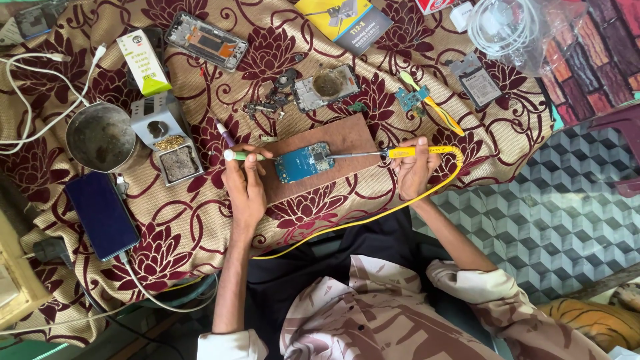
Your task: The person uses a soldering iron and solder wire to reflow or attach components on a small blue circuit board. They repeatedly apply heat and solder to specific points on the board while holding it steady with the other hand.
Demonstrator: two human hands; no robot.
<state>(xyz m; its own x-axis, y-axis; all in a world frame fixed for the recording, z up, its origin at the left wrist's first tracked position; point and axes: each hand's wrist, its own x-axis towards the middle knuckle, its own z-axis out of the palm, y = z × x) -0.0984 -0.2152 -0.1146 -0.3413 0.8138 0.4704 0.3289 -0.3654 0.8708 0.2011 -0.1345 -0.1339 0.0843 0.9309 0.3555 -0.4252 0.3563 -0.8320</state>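
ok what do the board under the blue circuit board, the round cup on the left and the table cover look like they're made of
The board looks like wood or fibreboard: flat, matte brown, plain square edges. The round cup looks like metal, dull grey with a scuffed, tarnished inside. The table cover is woven cloth, tan with dark red flowers and a slight sheen; it creases and drapes over the edge.

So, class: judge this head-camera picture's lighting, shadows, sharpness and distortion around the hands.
Head view: soft, even daylight, with only faint shadows under the left hand and right hand; the blue circuit board and soldering iron look sharp; mild glare on the plastic bag; slight wide-angle stretching at the edges.
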